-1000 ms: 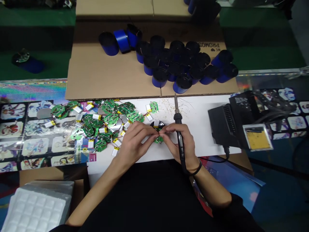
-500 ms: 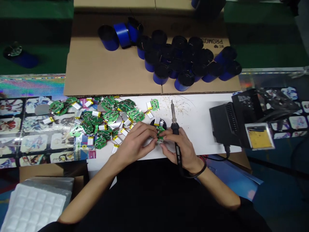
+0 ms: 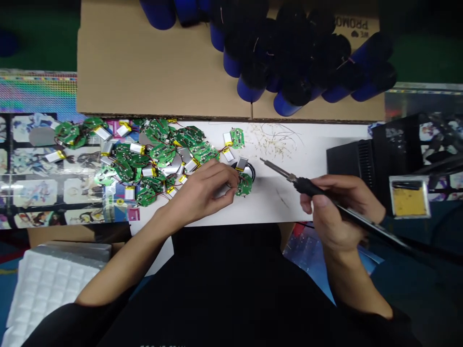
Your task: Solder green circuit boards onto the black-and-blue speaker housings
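My left hand point(image 3: 202, 190) rests on the white sheet point(image 3: 282, 202) with its fingertips pinched on a round green circuit board point(image 3: 245, 184) that has a small silver battery point(image 3: 241, 163) wired to it. My right hand point(image 3: 336, 209) grips a black soldering iron point(image 3: 311, 187) like a pen. The iron's metal tip points left, a short way to the right of the board and apart from it.
A heap of several green boards with batteries point(image 3: 155, 159) lies left of my hand. Blue and black cylinders point(image 3: 289, 58) stand on cardboard point(image 3: 144, 67) at the back. A black soldering station point(image 3: 376, 154) with a yellow sponge point(image 3: 408, 201) sits at right. White foam tray point(image 3: 47, 284) at lower left.
My right hand has pulled away from the board to the right and turned the iron, so the tip now points left. The left hand stays on the board. The view has tilted down.
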A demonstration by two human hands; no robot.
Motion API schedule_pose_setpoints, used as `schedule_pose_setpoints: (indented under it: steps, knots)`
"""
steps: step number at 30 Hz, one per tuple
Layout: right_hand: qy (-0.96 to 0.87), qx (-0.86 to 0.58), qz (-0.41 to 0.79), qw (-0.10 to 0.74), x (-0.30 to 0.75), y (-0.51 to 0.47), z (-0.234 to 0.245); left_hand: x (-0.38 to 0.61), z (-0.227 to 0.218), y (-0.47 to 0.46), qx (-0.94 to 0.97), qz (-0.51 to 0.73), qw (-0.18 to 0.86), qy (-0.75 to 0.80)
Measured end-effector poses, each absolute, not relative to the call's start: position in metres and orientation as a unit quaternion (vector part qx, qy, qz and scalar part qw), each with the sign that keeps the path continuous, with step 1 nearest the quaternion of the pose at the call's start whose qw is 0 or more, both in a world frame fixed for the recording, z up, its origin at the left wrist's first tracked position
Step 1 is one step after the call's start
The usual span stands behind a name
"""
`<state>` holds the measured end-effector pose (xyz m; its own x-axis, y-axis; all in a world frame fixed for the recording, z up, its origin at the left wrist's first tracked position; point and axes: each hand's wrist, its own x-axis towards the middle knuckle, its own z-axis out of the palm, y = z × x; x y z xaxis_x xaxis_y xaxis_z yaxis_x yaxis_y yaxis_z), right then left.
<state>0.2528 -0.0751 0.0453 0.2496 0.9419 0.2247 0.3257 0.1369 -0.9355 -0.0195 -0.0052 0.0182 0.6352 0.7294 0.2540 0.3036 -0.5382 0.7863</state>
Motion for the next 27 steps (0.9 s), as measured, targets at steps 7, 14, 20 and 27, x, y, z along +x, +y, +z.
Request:
schedule_pose_setpoints:
  steps: [7,14,20,27]
  knots:
    - [-0.623,-0.551,0.254,0.495,0.259,-0.075,0.048,-0.02,0.017,-0.002,0.823,0.285,0.379,0.311]
    - [-0.661,-0.5,0.33,0.452,0.247,-0.062,0.055,-0.021,0.016,-0.001,0.824,0.286,0.383,0.303]
    - [-0.675,-0.5,0.334,0.427,0.244,-0.061,0.052,-0.021,0.015,0.0,0.825,0.277,0.387,0.304]
    - [-0.674,-0.499,0.346,0.42,0.244,-0.061,0.052,-0.022,0.015,0.0,0.822,0.272,0.394,0.309]
